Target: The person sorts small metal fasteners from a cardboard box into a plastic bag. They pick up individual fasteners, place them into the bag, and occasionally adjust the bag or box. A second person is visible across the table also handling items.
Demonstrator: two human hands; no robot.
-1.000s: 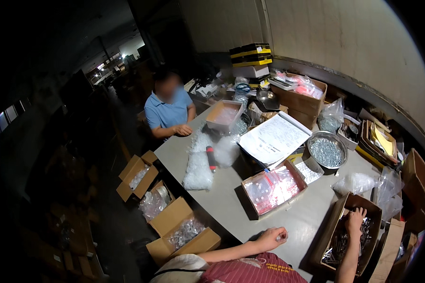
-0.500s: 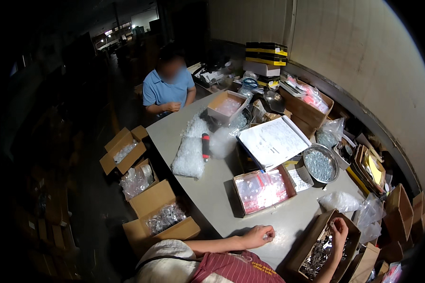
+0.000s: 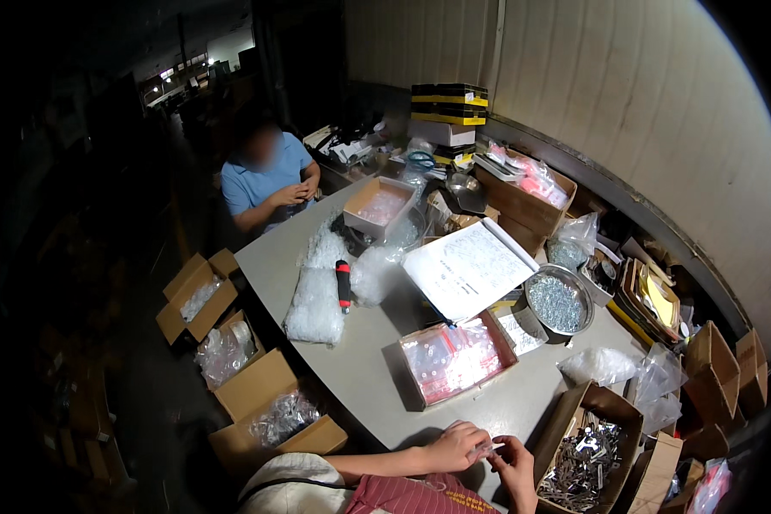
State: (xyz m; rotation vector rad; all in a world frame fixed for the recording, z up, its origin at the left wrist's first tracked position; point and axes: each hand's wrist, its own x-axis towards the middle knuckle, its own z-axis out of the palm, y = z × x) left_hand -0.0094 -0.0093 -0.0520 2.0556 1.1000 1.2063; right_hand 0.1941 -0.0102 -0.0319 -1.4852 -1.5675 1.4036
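Observation:
My left hand [image 3: 459,447] is closed over the near edge of the table, its fingers pinching what looks like a small clear plastic bag [image 3: 485,451]. Right beside it, my right hand [image 3: 514,469] has thumb and fingertips pinched together at the bag; whatever they hold is too small to make out. A cardboard box of metal parts [image 3: 584,463], thin and silvery, stands just right of my right hand. Beyond my hands lies an open box [image 3: 507,362] filled with clear, red-edged zip bags [image 3: 454,355].
A clipboard with papers [image 3: 469,270] rests behind the bag box, next to a metal bowl of small hardware [image 3: 559,300]. Filled plastic bags [image 3: 315,307] and a red-black handle [image 3: 343,285] lie left. Open cartons [image 3: 257,383] flank the table. A co-worker in blue [image 3: 270,176] sits opposite.
My right hand has left the box of metal parts and moved left to meet my left hand. The view has shifted slightly. The co-worker's hands have come together.

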